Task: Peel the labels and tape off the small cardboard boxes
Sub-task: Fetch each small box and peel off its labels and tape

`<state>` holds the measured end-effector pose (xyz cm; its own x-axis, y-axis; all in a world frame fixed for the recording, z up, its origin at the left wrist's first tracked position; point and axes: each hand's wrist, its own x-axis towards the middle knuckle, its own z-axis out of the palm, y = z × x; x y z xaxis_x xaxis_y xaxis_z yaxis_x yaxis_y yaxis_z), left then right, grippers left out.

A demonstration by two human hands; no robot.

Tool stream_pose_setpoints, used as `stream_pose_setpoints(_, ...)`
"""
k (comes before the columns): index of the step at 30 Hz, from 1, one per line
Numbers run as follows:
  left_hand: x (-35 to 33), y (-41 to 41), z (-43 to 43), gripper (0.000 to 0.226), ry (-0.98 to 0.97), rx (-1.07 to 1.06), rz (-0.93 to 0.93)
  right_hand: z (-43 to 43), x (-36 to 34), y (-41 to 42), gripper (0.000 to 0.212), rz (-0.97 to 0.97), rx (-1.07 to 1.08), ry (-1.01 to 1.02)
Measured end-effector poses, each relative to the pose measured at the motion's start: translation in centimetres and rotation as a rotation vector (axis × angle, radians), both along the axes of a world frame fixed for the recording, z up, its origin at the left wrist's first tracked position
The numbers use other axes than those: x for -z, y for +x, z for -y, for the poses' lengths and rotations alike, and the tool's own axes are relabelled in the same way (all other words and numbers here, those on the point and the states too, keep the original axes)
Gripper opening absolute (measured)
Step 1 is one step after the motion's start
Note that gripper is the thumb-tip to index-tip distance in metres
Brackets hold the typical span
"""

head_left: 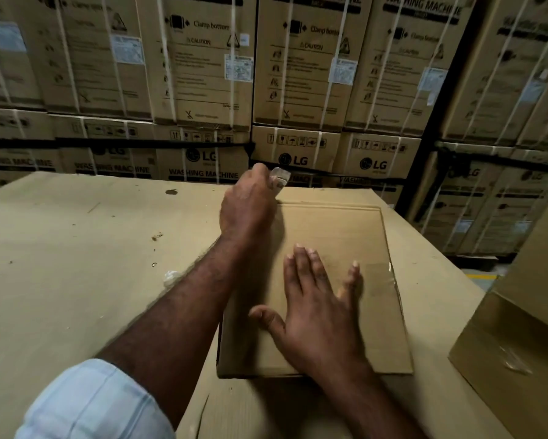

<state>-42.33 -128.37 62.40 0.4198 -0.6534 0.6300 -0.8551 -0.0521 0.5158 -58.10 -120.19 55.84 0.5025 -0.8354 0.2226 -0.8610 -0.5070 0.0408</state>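
A small flat cardboard box lies on a large cardboard surface. My right hand presses flat on the box's top with straight, spread fingers. My left hand is raised over the box's far left corner and pinches a strip of clear tape that sticks up from its fingers. Another piece of clear tape remains stuck on the box's right side.
A crumpled scrap of tape lies on the surface left of my forearm. A taller cardboard box stands at the right edge. Stacked washing-machine cartons form a wall behind the surface.
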Motion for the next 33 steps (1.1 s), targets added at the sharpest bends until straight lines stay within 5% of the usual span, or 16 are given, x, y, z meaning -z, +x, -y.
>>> stream_pose_setpoints(33,0.9,3.2,1.5,0.022,-0.037,-0.081,-0.08,4.9,0.2,0.2,0.105,0.029,0.128,0.028)
